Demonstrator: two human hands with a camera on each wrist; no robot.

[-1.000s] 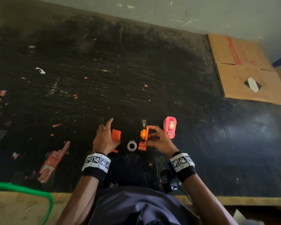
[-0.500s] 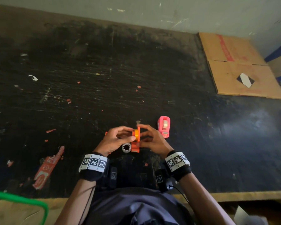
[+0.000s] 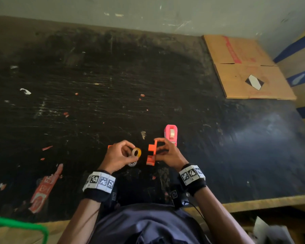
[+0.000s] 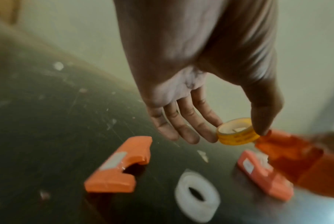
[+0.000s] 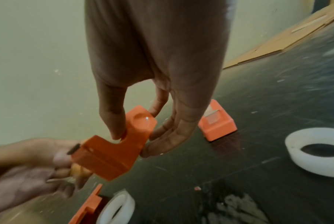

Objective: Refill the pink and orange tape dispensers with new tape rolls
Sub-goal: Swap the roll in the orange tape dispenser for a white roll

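My left hand (image 3: 130, 153) pinches a small yellow tape roll (image 4: 237, 133) between thumb and fingertips, just above the table. My right hand (image 3: 161, 148) grips one orange dispenser half (image 5: 114, 154) by its rear end, a short gap to the right of the roll. The other orange half (image 4: 120, 165) lies flat on the table, left of my left hand. The pink dispenser (image 3: 171, 133) stands just beyond my right hand with a roll inside it. A white tape roll (image 3: 132, 163) lies on the table below my left hand.
The black scratched table (image 3: 95, 103) carries scraps of paper and a red wrapper (image 3: 46, 187) at the near left. Flattened cardboard (image 3: 245, 71) covers the far right corner. A second white ring (image 5: 316, 151) lies near my right wrist. A green hoop (image 3: 16, 226) sits at the near-left edge.
My left hand left the loose orange half on the table and joined my right hand at the dispenser. It now holds the yellow roll, moved left and apart from the half in my right hand.
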